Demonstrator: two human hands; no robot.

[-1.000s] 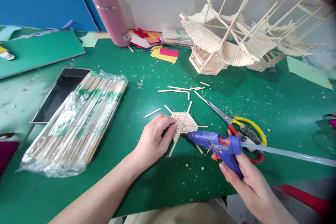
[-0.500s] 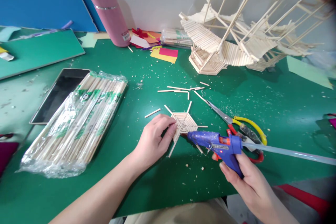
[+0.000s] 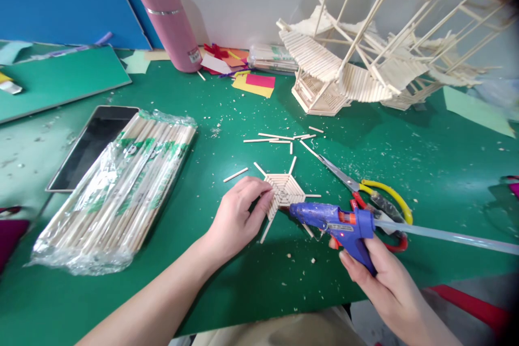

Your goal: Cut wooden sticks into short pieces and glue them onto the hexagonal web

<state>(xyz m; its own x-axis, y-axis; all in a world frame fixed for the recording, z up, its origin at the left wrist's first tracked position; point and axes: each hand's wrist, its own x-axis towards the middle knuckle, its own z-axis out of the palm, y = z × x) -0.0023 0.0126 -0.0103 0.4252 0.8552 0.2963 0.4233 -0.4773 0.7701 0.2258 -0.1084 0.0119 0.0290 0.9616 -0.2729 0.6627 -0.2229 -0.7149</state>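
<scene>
Glue gun (image 3: 330, 215) stays gripped in the curled right hand (image 3: 383, 284), perhaps touching the stick hexagon (image 3: 286, 188). Left hand (image 3: 235, 216) still pinches the hexagon's edge.

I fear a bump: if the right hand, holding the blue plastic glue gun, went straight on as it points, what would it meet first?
Likely the pale hexagonal web of wooden sticks, just ahead of the glue gun in the right hand, though depth is unclear.
</scene>
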